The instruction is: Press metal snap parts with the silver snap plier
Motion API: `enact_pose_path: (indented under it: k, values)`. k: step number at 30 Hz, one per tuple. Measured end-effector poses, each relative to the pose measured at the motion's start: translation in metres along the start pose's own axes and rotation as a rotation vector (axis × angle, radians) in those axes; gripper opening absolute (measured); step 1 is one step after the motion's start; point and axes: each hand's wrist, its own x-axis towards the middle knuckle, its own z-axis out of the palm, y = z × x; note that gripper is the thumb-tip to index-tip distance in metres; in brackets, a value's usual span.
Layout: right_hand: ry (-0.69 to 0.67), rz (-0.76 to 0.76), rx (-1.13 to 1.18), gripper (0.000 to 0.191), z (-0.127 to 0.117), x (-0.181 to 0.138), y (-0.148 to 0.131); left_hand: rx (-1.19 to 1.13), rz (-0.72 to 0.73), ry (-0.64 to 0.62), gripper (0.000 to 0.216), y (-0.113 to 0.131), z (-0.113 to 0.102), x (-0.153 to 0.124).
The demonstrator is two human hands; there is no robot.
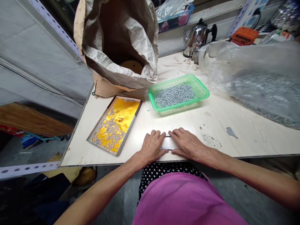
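left hand (152, 146) flat, palm down | right hand (187, 143) flat | both pressing small clear packet (167, 142)

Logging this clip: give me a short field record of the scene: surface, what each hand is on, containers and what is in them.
surface: pale wood-grain table
left hand: flat on the table, fingers on a small clear packet
right hand: flat, touching the same packet
green basket: holds small metal pieces
yellow tray: left of the hands, metal pieces scattered in it
paper sack: open, behind the tray
kettle: at the back
plastic bag: right side
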Motion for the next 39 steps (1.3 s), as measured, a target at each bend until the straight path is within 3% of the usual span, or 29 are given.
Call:
enact_pose_path:
  k: [7, 15, 18, 20, 22, 25, 27, 30, 32, 34, 36, 39]
  values:
    - [-0.043, -0.075, -0.042, 0.006, 0.002, 0.016, -0.012, -0.018, -0.030, -0.007, 0.025, -0.010, 0.003, -0.002]
    - [-0.070, -0.064, -0.050, 0.008, 0.003, 0.019, -0.004, -0.064, -0.106, 0.035, 0.028, -0.011, 0.004, -0.003]
    - [0.052, -0.033, -0.041, 0.033, -0.004, 0.030, -0.006, -0.100, -0.186, 0.115, 0.047, -0.011, 0.008, -0.001]
    - [0.194, -0.047, 0.025, 0.049, -0.022, 0.037, -0.029, -0.140, -0.263, 0.164, 0.052, -0.012, 0.014, 0.003]
    - [0.305, -0.166, 0.170, 0.054, -0.049, 0.035, -0.068, -0.187, -0.348, 0.220, 0.053, -0.010, 0.023, 0.007]
    - [0.379, -0.496, 0.357, 0.037, -0.087, 0.026, -0.123, -0.251, -0.399, 0.342, 0.066, 0.000, 0.039, -0.001]
    - [0.342, -0.537, 0.393, 0.029, -0.095, 0.023, -0.131, -0.299, -0.374, 0.447, 0.069, 0.006, 0.047, -0.018]
    - [0.239, -0.276, 0.308, 0.026, -0.072, 0.019, -0.091, -0.406, -0.355, 0.587, 0.051, 0.004, 0.055, -0.052]
    - [0.166, -0.036, 0.195, 0.028, -0.044, 0.016, -0.053, -0.470, -0.419, 0.657, 0.038, -0.001, 0.057, -0.072]
    - [0.084, 0.065, 0.118, 0.031, -0.017, 0.014, -0.027, -0.488, -0.516, 0.676, 0.024, -0.006, 0.056, -0.085]
    - [0.002, 0.100, 0.086, 0.033, 0.002, 0.014, -0.019, -0.462, -0.588, 0.620, 0.019, -0.008, 0.053, -0.088]
    - [-0.088, 0.165, 0.051, 0.035, 0.011, 0.019, -0.029, -0.419, -0.653, 0.457, 0.025, -0.008, 0.043, -0.079]
